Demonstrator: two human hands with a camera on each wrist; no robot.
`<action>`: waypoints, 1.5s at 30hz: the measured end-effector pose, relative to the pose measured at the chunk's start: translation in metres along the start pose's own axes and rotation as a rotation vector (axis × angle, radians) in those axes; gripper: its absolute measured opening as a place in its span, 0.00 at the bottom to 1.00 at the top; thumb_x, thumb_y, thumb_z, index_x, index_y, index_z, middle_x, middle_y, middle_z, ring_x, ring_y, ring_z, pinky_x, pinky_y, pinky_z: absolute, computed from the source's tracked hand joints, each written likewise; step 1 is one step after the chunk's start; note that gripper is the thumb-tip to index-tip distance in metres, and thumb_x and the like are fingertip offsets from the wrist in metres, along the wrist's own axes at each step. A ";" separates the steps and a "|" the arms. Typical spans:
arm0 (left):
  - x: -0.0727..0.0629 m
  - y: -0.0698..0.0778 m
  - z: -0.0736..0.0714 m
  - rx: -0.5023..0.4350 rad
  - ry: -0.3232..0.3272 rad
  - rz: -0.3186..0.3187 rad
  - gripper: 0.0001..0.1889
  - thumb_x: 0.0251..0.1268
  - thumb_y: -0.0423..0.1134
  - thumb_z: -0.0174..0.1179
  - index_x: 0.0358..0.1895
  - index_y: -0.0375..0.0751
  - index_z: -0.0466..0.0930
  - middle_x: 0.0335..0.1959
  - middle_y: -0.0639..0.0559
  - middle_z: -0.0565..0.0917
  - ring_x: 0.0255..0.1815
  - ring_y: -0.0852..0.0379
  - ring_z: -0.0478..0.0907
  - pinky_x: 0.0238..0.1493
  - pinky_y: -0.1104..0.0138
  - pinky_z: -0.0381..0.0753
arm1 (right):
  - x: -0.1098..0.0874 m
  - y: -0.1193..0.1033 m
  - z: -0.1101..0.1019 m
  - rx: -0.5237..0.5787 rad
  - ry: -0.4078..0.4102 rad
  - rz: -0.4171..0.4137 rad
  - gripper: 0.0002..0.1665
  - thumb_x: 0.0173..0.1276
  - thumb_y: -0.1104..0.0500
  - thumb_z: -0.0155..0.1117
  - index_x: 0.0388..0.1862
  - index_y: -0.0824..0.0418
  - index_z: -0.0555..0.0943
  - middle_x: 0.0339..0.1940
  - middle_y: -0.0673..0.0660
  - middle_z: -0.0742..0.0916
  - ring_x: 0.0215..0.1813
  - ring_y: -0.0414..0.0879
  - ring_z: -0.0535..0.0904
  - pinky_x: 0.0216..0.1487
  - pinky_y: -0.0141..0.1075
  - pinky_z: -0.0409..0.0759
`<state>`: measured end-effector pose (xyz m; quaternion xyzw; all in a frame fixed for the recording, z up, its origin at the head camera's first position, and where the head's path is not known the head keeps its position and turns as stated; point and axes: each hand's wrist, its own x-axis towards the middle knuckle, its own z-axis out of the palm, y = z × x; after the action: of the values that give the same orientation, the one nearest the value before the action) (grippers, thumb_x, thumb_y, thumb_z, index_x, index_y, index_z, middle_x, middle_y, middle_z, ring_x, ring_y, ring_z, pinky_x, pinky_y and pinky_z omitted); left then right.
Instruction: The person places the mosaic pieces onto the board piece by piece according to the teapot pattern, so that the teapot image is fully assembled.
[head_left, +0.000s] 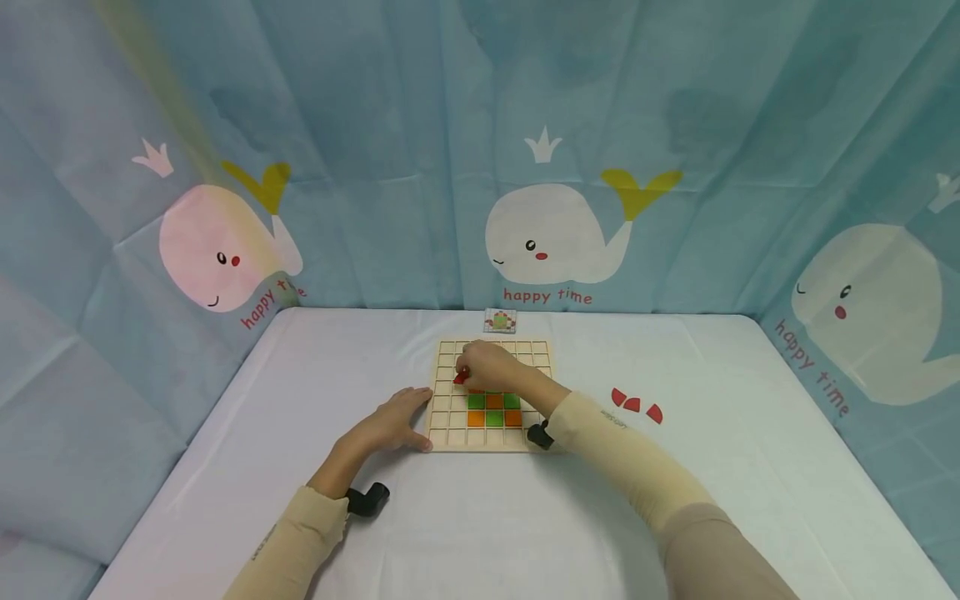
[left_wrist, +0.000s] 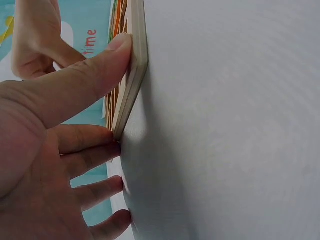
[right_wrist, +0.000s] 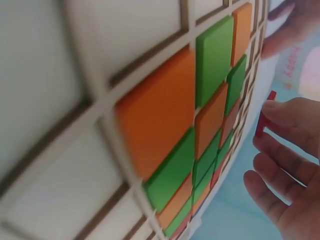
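Note:
My right hand is over the left-middle part of a wooden grid board, pinching a small red tile between thumb and fingers. In the right wrist view the red tile is seen nearly edge-on, its outline hidden. My left hand touches the board's left side with fingers extended. Its thumb presses the board edge in the left wrist view. Green tiles and orange tiles fill a block of cells at the board's middle; the right hand partly covers them in the head view.
Three red rounded-wedge tiles lie on the white table right of the board. A small patterned card lies behind the board, near the whale-print curtain. Each wrist carries a black camera mount.

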<state>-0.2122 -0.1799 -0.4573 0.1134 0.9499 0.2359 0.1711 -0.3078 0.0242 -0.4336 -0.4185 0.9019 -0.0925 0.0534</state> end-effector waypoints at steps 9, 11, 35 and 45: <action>0.000 0.000 0.001 0.010 0.000 0.008 0.49 0.47 0.43 0.76 0.73 0.34 0.60 0.75 0.39 0.62 0.78 0.37 0.52 0.74 0.41 0.56 | 0.015 -0.011 0.011 0.018 -0.045 0.034 0.14 0.64 0.58 0.67 0.48 0.59 0.87 0.44 0.54 0.86 0.46 0.46 0.79 0.54 0.35 0.79; -0.001 0.000 0.001 0.007 -0.001 0.006 0.49 0.47 0.43 0.76 0.74 0.34 0.59 0.75 0.39 0.62 0.78 0.37 0.51 0.74 0.41 0.55 | 0.018 -0.013 0.012 0.020 -0.050 0.035 0.13 0.64 0.58 0.67 0.47 0.59 0.87 0.43 0.53 0.86 0.45 0.45 0.78 0.53 0.35 0.79; 0.002 -0.001 -0.002 0.020 -0.005 0.030 0.49 0.49 0.44 0.75 0.73 0.33 0.59 0.76 0.38 0.61 0.78 0.36 0.50 0.73 0.39 0.55 | 0.019 -0.019 0.011 0.033 -0.061 0.065 0.13 0.68 0.56 0.64 0.48 0.58 0.87 0.44 0.53 0.86 0.46 0.45 0.78 0.53 0.36 0.79; 0.003 -0.001 0.001 0.013 -0.002 -0.001 0.49 0.47 0.43 0.76 0.73 0.34 0.60 0.75 0.39 0.62 0.78 0.37 0.51 0.74 0.41 0.55 | -0.017 0.012 -0.014 0.111 -0.002 0.081 0.15 0.69 0.57 0.63 0.50 0.62 0.85 0.46 0.57 0.86 0.50 0.49 0.80 0.55 0.41 0.80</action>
<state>-0.2147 -0.1799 -0.4592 0.1141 0.9512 0.2296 0.1717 -0.3079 0.0467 -0.4223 -0.3782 0.9115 -0.1400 0.0811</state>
